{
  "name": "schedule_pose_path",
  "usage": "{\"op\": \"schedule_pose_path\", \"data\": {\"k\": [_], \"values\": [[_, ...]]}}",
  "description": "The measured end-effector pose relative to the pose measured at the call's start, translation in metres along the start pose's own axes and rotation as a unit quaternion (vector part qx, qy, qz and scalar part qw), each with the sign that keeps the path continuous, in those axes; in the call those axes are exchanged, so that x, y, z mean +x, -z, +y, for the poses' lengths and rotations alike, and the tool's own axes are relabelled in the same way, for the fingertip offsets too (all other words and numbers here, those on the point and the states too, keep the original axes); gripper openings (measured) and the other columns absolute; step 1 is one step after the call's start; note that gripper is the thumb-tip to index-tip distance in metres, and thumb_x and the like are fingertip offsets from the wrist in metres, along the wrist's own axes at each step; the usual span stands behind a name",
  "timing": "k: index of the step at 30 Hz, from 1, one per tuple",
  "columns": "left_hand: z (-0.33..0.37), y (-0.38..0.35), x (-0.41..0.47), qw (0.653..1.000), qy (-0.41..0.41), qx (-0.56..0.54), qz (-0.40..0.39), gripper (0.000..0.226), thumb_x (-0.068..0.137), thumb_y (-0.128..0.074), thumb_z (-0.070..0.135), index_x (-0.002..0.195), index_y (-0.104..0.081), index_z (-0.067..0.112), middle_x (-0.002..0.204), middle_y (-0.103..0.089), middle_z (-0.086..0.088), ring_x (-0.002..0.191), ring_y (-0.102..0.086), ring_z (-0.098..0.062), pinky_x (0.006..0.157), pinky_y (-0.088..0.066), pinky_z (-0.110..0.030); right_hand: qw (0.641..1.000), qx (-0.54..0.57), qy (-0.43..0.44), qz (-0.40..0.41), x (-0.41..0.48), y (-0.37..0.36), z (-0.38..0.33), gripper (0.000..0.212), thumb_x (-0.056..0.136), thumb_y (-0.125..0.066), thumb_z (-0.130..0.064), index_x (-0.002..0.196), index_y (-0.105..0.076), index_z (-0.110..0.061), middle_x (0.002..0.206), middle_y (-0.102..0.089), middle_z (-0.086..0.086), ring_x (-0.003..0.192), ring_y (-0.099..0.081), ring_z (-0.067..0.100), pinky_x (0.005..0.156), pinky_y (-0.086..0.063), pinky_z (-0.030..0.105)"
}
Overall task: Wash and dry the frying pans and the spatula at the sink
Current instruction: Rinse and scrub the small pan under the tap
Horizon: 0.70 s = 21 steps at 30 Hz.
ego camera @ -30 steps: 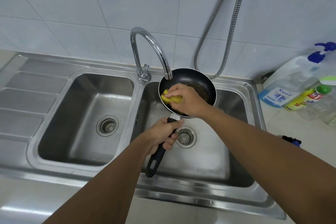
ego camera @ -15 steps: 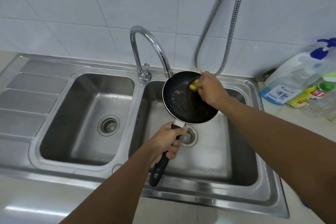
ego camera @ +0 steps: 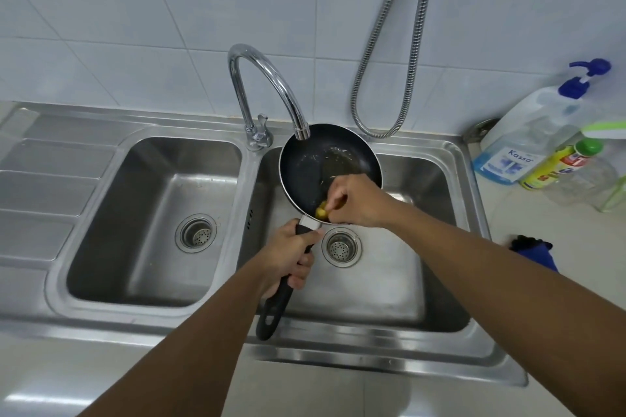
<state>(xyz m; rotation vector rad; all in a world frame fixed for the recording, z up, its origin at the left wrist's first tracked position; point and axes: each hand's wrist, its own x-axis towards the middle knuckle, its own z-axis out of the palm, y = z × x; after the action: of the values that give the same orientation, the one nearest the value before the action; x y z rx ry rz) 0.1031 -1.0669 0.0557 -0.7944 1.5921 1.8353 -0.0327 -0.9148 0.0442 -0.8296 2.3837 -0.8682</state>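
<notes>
**Both hands on the pan, mid-scrub**

Left hand [ego camera: 288, 254] is wrapped round the black handle [ego camera: 274, 311] just below its metal joint, holding the pan [ego camera: 315, 166] tilted over the right basin [ego camera: 389, 281] at centre frame. Right hand [ego camera: 359, 201] has its fingers curled, pinching a yellow sponge [ego camera: 321, 212] against the pan's inner wall at the near edge, just above that joint. The hands sit close together but do not touch.

The pan's far rim lies just under the spout of the tap [ego camera: 271, 85]; I cannot tell whether water is running. Wet streaks glint on the dark inside. The drain [ego camera: 340, 246] shows just below the pan. The left basin [ego camera: 152, 213] fills the left-centre, a hose [ego camera: 389, 44] hangs at upper right, and bottles [ego camera: 521, 145] stand at the right edge.

This looks like the washing step, scrubbing the inside of one pan. Drying seems not yet begun, and no spatula or second pan is in view.

The next move likely calls for sweeping the sponge round the rest of the inside, then a rinse under the spout. That needs a firm left grip on a wet handle, and a turn of the wrist to present each part.
</notes>
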Motion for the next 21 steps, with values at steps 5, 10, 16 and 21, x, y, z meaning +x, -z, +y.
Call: {"op": "schedule_pose_path", "data": {"k": [5,10,16,21], "values": [[-0.009,-0.015,0.0,1.0,0.011,-0.006,-0.016,0.019,0.104,-0.059,0.034,0.109,-0.048,0.019,0.057,-0.037,0.002,0.041,-0.027,-0.01,0.038,-0.022,-0.019,0.996,0.07,0.008,0.058,-0.006,-0.018,0.0,0.012,0.081,-0.083,-0.02,0.091,-0.081,-0.015,0.094,-0.07,0.0,0.081,-0.066,0.01,0.077,-0.05,0.019],[-0.011,-0.025,0.001,1.0,-0.002,0.016,-0.015,0.021,0.102,-0.062,0.036,0.104,-0.049,0.019,0.056,-0.038,0.003,0.042,-0.027,-0.01,0.038,-0.022,-0.021,0.958,0.102,-0.076,0.259,0.048,-0.025,-0.026,0.013,0.085,-0.078,-0.021,0.093,-0.069,-0.018,0.101,-0.064,0.005,0.086,-0.065,0.017,0.084,-0.055,0.032],[-0.01,-0.014,0.005,1.0,-0.002,0.023,0.015,0.017,0.104,-0.058,0.032,0.1,-0.047,0.02,0.055,-0.036,0.003,0.042,-0.027,-0.01,0.037,-0.023,-0.02,0.981,0.109,-0.071,0.144,0.042,-0.019,-0.032,0.021,0.075,-0.083,-0.014,0.073,-0.066,-0.026,0.091,-0.06,-0.005,0.081,-0.058,0.008,0.076,-0.044,0.023],[-0.013,0.0,0.007,1.0,0.006,0.008,0.027,0.019,0.105,-0.057,0.034,0.111,-0.048,0.018,0.054,-0.038,0.003,0.041,-0.028,-0.01,0.037,-0.023,-0.021,0.997,-0.008,-0.058,0.046,0.001,-0.022,0.006,0.008,0.072,-0.079,-0.004,0.072,-0.072,-0.008,0.09,-0.058,0.002,0.076,-0.059,0.015,0.075,-0.05,0.03]]}}
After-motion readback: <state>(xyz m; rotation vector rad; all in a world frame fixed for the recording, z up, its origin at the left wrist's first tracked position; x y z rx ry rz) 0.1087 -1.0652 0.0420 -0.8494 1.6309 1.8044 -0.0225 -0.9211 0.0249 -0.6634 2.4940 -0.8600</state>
